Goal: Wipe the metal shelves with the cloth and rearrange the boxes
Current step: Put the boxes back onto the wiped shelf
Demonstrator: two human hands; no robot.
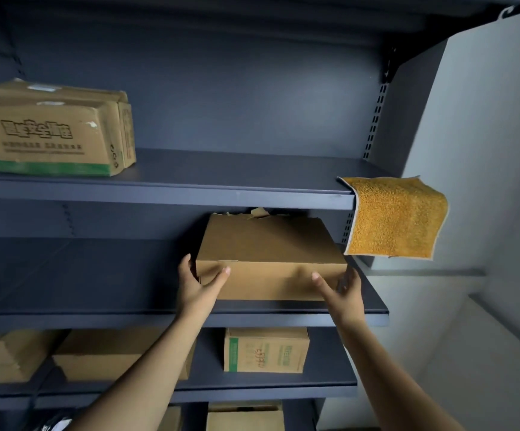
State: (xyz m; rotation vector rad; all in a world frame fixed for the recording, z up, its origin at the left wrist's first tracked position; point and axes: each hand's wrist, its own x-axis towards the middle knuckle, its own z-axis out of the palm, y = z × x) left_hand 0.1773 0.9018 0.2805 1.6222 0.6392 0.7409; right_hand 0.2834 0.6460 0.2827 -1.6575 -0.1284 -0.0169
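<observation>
Facing dark metal shelves (252,385). Seeing a printed box (50,129) lying at the left end of the upper shelf (221,172). Handling the box (268,244) sitting at the right end of the middle shelf (81,275), close to its front edge. Seeing the cloth (395,219) hanging over the right front corner of the upper shelf, just above the box. Gripping the box's left front corner with the left hand (199,284), thumb on the front face, fingers round the side. Gripping the right front corner with the right hand (342,290) likewise.
</observation>
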